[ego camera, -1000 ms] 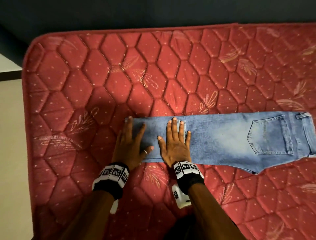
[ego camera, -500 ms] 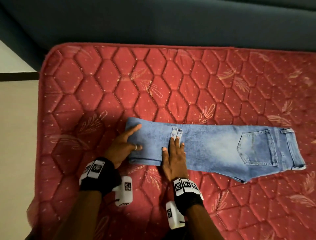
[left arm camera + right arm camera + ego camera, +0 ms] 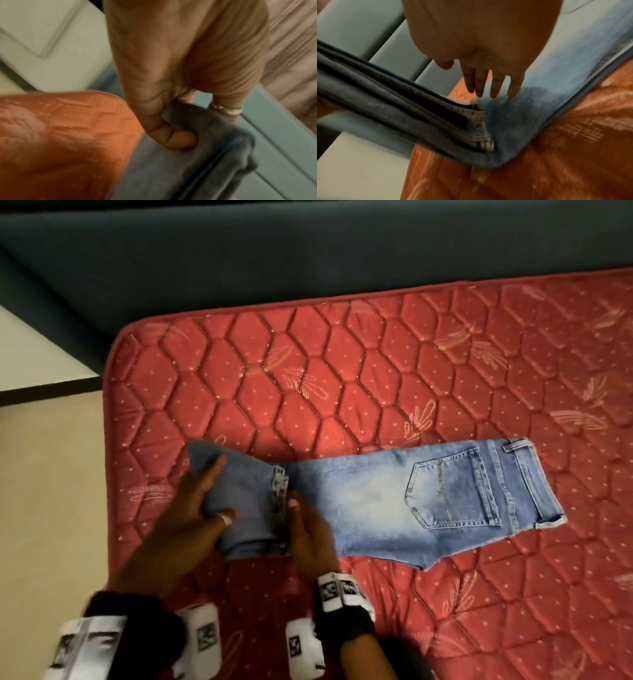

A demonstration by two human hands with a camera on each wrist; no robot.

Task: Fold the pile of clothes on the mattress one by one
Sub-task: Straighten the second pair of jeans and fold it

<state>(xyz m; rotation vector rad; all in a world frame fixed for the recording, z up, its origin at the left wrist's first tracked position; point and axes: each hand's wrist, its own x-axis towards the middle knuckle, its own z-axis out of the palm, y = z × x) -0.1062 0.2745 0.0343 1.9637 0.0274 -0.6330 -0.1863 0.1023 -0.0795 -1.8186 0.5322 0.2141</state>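
Light blue jeans [image 3: 376,498] lie lengthwise on the red quilted mattress [image 3: 342,371], waistband and back pocket [image 3: 452,491] to the right. My left hand [image 3: 202,505] grips the folded leg end and holds it raised off the mattress, thumb on the denim [image 3: 171,139] and fingers behind it. The leg hems [image 3: 281,494] stand up at the crease. My right hand [image 3: 308,529] lies flat just right of that crease, its straight fingers [image 3: 494,86] resting on the jeans [image 3: 547,88]. The lifted layers [image 3: 393,108] rise at the left of the right wrist view.
The mattress's left edge [image 3: 108,440] runs close to my left arm, with beige floor [image 3: 44,491] beyond it. A dark blue-grey wall [image 3: 274,251] borders the far side. Bare mattress surrounds the jeans.
My left hand went from lying flat on the leg end to gripping it and lifting it rightward. My right hand slid back to the hem line and stays flat.
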